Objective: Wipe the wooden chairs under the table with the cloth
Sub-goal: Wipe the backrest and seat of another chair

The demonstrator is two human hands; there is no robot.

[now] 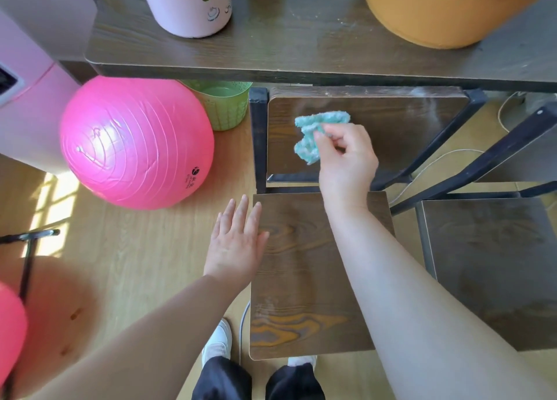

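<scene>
The cloth (pixel 316 134), small, teal and nubbly, is bunched on the seat of the far chair (pixel 407 128), which is tucked just under the table (pixel 301 53) edge. The right hand (pixel 346 155) pinches it between thumb and fingertips, likely to drag a wad across the dark wood; pale dusty streaks show near the seat's back edge. The left hand (pixel 236 243) lies flat, fingers straight, at the nearer chair's (pixel 301 279) left edge, probably steadying it. 1 more chair (pixel 488 264) stands to the right.

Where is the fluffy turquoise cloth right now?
In the head view, centre-right: the fluffy turquoise cloth is pinched in the right hand over the farther dark wooden chair panel, below the table edge.
</scene>
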